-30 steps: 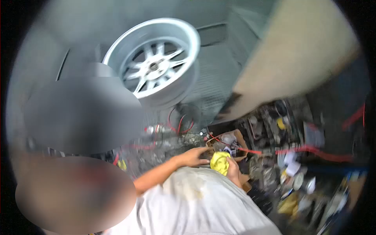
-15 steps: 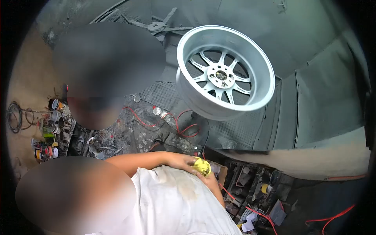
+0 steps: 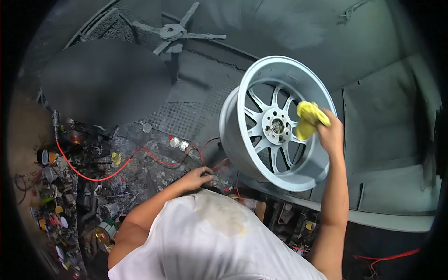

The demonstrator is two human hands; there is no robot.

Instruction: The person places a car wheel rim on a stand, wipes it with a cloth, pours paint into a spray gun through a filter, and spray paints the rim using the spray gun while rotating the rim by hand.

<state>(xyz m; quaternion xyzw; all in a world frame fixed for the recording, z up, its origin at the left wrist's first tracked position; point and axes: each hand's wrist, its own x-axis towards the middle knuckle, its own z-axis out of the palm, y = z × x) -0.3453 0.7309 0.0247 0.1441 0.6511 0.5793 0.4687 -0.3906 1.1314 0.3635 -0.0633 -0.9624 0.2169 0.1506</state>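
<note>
two hands, well apart: right hand (image 3: 329,132) clamped on yellow cloth (image 3: 313,115), over tilted wheel (image 3: 269,120); left hand (image 3: 197,179) loosely curled, unladen. possible snag from loose fold; possible tipping from hard push.

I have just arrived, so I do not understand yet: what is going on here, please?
A person's right hand holds a crumpled yellow cloth over the open inside of a tilted silver wheel rim; whether the cloth touches the spokes is unclear. The left hand, seemingly empty, shows lower, near a red hose.
</note>
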